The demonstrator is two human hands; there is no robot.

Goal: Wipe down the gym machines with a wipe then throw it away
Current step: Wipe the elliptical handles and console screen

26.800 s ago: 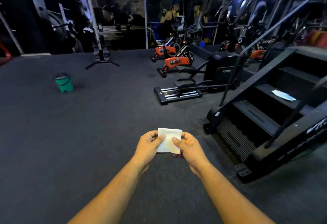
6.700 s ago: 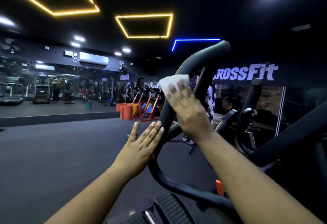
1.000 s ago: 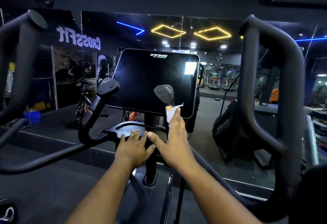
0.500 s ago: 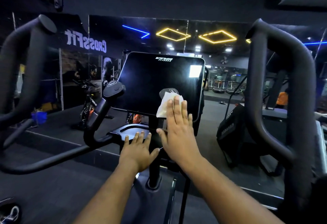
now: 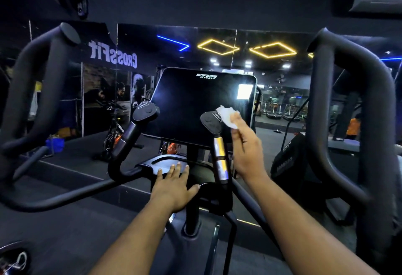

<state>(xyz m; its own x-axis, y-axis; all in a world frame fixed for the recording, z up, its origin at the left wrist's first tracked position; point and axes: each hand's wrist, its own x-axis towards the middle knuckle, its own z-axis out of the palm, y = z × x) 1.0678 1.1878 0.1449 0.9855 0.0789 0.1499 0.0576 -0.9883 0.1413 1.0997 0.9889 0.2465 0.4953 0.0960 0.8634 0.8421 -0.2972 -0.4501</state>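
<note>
Fingers [image 5: 236,120] of the right hand [image 5: 245,148] are pinching the crumpled white wipe [image 5: 227,116] and bringing it against the lower right of the dark console screen [image 5: 202,105], just beside the cap of the right inner grip [image 5: 212,121]; fingers [image 5: 174,169] of the left hand [image 5: 174,185] are lying straight and flat on the console shelf [image 5: 165,163], holding nothing and steadying the body.

Largest parts first: the two outer handlebars [image 5: 356,109] are framing the view at left and right, the screen is standing between them on its central post [image 5: 192,187], and the two inner grips with metal contact bands [image 5: 220,161] are rising in front of it. To do this step well, the wipe is probably best pressed flat under the fingertips and drawn across the glass in overlapping strokes, edge to edge, keeping clear of the grip cap so the cloth is not snagging; the grips and bands are then following, being the most-touched parts.

The screen is glossy and is reflecting a bright square of light, so streaks should show readily. The room is dim, with a mirror wall [image 5: 217,46] behind the machine reflecting yellow and blue ceiling lights and reversed lettering; dark flooring [image 5: 65,231] is lying below. No bin is showing in this view.
</note>
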